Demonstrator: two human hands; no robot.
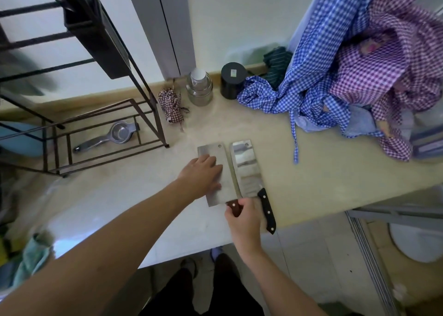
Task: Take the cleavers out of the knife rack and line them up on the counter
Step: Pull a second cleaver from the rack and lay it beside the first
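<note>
**Two cleavers side by side on the counter, both hands on the left one**

Closest to the camera, the right hand [242,222] was closed around the reddish-brown handle [233,206] of the left cleaver [224,172], down near the front edge of the counter [323,176]. Just past it, the left hand [201,174] lay flat and open on that same blade, fingers spread across the steel, not gripping anything.

Right next to it was the second cleaver [245,167] with a black riveted handle [267,210]. The two blades lay flat and roughly parallel, edges touching or nearly so, couldn't really tell which. Both had a hanging hole at the far corner, and the black handle poked out a bit over the counter's front edge.

Further back on the left stood the dark metal rack [107,128], with a metal squeezer [107,136] lying on its bottom shelf and a black holder box [96,40] hanging higher up. Along the back wall sat a small checked cloth bundle [171,107], a glass jar [199,88] and a black canister [233,80]. Off to the far right was a heap of blue checked cloth [299,92] and purple checked cloth [383,76]
</note>
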